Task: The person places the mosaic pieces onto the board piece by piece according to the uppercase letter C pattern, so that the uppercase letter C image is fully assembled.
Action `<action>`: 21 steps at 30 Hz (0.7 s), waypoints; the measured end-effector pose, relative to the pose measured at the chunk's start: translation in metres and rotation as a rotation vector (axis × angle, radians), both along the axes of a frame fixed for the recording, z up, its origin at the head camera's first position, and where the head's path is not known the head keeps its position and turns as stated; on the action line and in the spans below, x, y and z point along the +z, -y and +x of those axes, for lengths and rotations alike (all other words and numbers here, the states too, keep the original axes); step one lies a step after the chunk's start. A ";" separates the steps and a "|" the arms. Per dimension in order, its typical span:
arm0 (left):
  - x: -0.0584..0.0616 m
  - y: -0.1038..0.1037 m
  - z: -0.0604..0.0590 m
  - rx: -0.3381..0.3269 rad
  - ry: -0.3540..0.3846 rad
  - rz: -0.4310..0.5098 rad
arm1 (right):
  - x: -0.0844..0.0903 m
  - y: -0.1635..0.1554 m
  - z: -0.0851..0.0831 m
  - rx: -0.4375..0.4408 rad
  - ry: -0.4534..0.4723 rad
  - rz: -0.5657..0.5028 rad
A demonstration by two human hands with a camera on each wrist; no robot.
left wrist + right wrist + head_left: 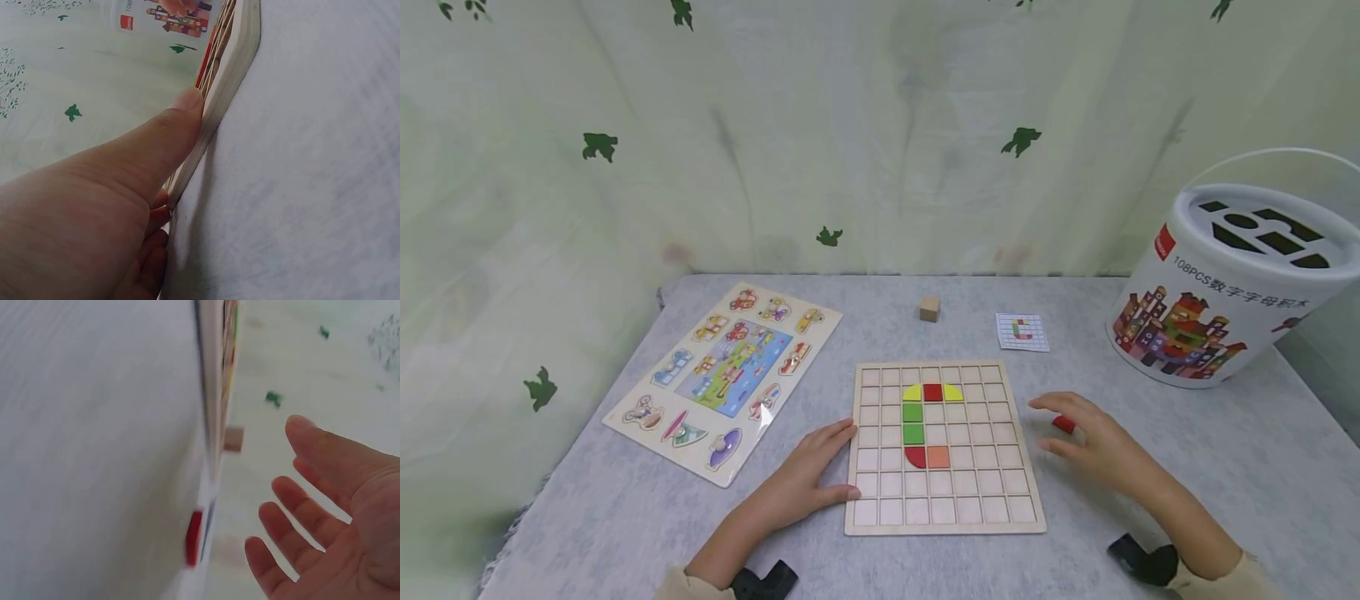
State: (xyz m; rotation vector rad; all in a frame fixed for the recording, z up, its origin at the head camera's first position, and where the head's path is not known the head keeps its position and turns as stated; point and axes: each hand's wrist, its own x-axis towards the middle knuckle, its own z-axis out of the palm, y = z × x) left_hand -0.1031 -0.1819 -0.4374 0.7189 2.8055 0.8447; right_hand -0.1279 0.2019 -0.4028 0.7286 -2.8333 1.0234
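A wooden grid board (987, 508) lies on the table with coloured tiles in some of its squares. They include yellow corner pieces (952, 393), a red square (932, 392), green squares (913, 423), a red rounded piece (915, 456) and an orange square (938, 457). My left hand (808, 475) rests at the board's left edge, thumb and fingertips touching the rim (215, 106). To the right of the board, my right hand (1101, 442) is held above the table with its fingers spread and nothing in them. A loose red piece (1063, 423) lies beside it, also visible in the right wrist view (194, 539).
A small card (1022, 332) with a coloured grid pattern lies behind the board, with a plain wooden cube (929, 309) to its left. A picture puzzle board (730, 379) lies at the left. A large white block bucket (1217, 292) stands at the right, before a curtain (865, 133).
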 end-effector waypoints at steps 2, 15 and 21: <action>0.000 0.000 0.000 -0.003 0.007 0.001 | -0.003 -0.013 -0.002 -0.018 0.003 0.016; 0.001 0.000 0.001 0.008 0.044 0.005 | -0.025 -0.039 -0.012 -0.090 0.114 0.060; 0.002 0.000 0.001 0.007 0.046 0.014 | -0.024 -0.038 -0.014 -0.096 0.133 0.106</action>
